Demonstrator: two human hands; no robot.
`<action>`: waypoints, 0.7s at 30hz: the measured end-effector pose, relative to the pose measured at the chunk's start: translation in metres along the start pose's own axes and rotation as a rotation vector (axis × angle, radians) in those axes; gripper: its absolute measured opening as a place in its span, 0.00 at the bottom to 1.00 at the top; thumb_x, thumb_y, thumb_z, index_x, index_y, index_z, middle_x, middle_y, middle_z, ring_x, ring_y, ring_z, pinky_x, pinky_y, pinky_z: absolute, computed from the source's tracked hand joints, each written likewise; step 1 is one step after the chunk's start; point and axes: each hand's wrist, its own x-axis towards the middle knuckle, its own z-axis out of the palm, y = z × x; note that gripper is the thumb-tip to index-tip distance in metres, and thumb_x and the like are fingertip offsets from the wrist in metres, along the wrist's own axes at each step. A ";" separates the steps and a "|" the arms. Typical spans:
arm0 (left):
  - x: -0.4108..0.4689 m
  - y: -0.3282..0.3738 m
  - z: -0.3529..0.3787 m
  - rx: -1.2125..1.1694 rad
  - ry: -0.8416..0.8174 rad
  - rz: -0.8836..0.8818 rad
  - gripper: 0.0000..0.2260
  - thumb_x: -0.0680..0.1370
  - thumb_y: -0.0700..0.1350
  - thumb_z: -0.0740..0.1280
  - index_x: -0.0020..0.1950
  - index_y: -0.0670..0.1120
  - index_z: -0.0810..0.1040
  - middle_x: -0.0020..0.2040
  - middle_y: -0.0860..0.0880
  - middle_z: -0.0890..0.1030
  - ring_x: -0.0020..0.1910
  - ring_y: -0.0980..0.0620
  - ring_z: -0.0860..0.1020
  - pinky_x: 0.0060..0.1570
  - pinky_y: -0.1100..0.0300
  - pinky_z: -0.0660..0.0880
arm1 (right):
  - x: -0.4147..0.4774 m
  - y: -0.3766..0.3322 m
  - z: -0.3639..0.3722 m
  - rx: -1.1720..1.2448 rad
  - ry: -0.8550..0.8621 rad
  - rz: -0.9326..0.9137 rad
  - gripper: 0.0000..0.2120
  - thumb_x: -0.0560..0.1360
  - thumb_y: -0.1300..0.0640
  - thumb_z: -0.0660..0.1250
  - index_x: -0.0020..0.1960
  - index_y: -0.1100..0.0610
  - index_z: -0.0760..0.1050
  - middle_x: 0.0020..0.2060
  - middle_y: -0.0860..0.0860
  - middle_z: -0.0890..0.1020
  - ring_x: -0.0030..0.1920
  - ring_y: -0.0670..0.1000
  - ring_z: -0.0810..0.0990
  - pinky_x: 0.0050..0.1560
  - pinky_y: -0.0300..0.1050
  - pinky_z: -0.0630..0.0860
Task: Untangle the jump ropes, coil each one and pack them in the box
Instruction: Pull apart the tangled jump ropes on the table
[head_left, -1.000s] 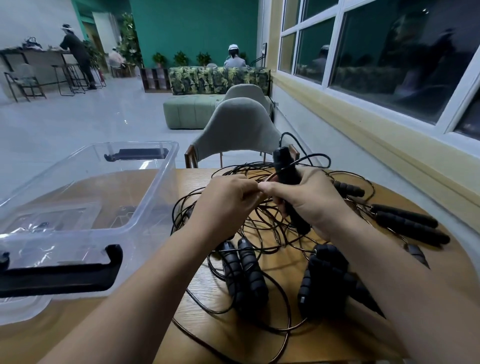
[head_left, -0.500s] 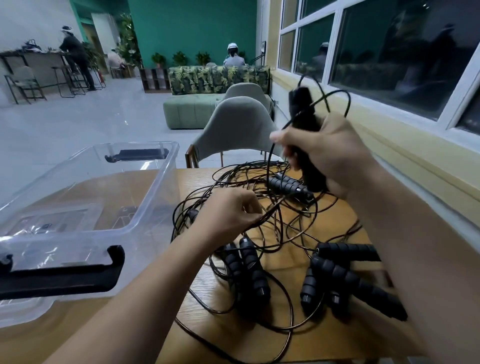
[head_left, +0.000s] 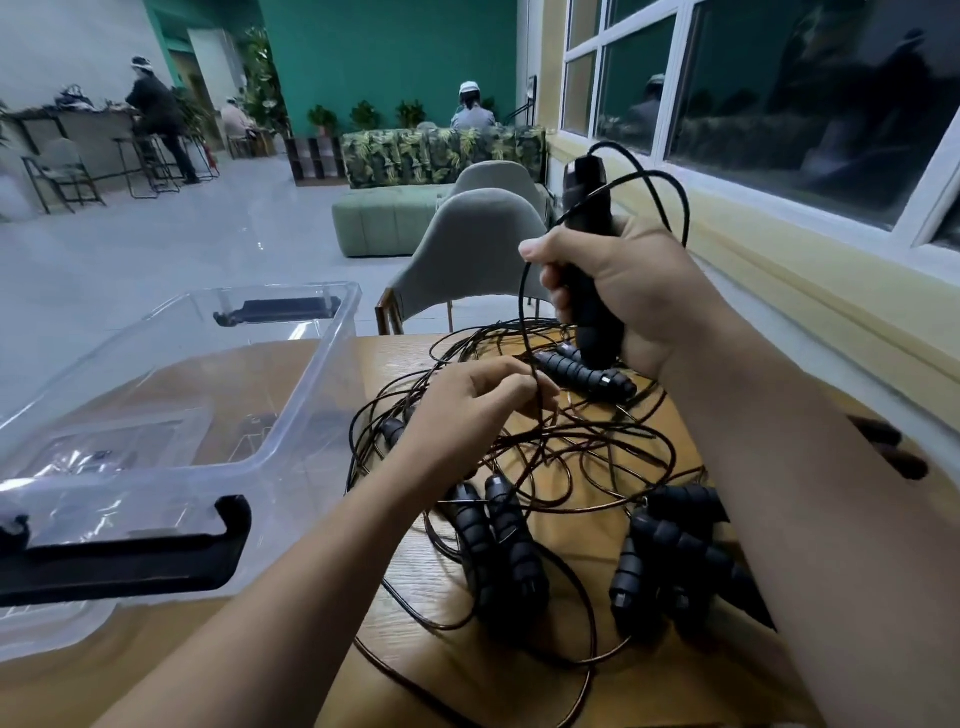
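Observation:
A tangle of thin black jump-rope cords (head_left: 582, 447) lies on the round wooden table (head_left: 457, 670), with several ribbed black handles (head_left: 498, 540) among them. My right hand (head_left: 639, 291) grips one black handle (head_left: 587, 218) upright, raised above the tangle, and its cord loops over my hand and runs down. My left hand (head_left: 478, 405) pinches that cord low over the pile. A clear plastic box (head_left: 291, 415) with black latches stands on the table's left.
Two grey chairs (head_left: 467, 249) stand behind the table. A wall with windows (head_left: 779, 104) runs along the right. More handles (head_left: 670, 556) lie by my right forearm. People stand and sit far off in the room.
My right hand has lifted the handle from the pile up to chest height, drawing its cord out. My left hand stayed low, still pinching cord.

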 end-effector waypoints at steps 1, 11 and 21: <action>-0.001 -0.001 -0.002 0.029 -0.022 -0.001 0.10 0.84 0.44 0.67 0.50 0.48 0.88 0.47 0.51 0.88 0.49 0.56 0.85 0.48 0.71 0.75 | 0.001 0.002 -0.002 0.005 0.008 0.005 0.09 0.76 0.63 0.76 0.42 0.56 0.78 0.32 0.53 0.80 0.30 0.50 0.76 0.32 0.43 0.73; 0.011 -0.011 -0.019 0.140 0.144 0.158 0.09 0.85 0.50 0.68 0.49 0.51 0.87 0.41 0.53 0.86 0.41 0.53 0.83 0.43 0.52 0.79 | 0.003 0.022 -0.003 -0.154 -0.168 0.143 0.12 0.74 0.60 0.80 0.52 0.63 0.81 0.34 0.53 0.80 0.31 0.48 0.77 0.31 0.40 0.75; 0.017 -0.018 -0.015 0.386 0.214 0.288 0.06 0.82 0.49 0.69 0.50 0.52 0.86 0.36 0.56 0.82 0.36 0.55 0.78 0.37 0.53 0.74 | -0.012 0.045 -0.007 -0.176 -0.145 0.149 0.10 0.76 0.60 0.79 0.52 0.64 0.81 0.34 0.54 0.79 0.31 0.48 0.76 0.31 0.39 0.75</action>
